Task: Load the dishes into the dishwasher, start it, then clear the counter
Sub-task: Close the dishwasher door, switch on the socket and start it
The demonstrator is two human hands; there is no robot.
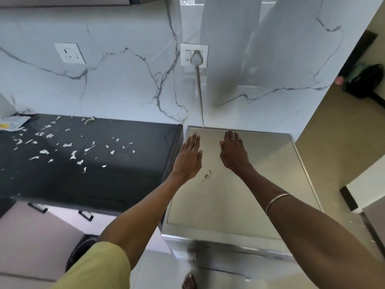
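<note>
A: Grip? Left hand (190,155) and right hand (233,152) reach flat-fingered over the dishwasher (239,184) top, holding nothing.

B: Progress? No dishes in view, so perhaps loaded; the bench (87,176) needs clearing of white scraps (73,154).

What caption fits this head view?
Both hands, left and right, open over the dishwasher top beside a scrap-littered counter.

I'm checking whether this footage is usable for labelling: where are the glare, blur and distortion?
Head view: the glossy white marble wall carries broad grey reflections at upper right; the brushed steel dishwasher top shows soft sheen; its front edge at the bottom is smeared by blur; wide-angle bending curves the black stone counter; left hand and right hand stay fairly sharp.
</note>
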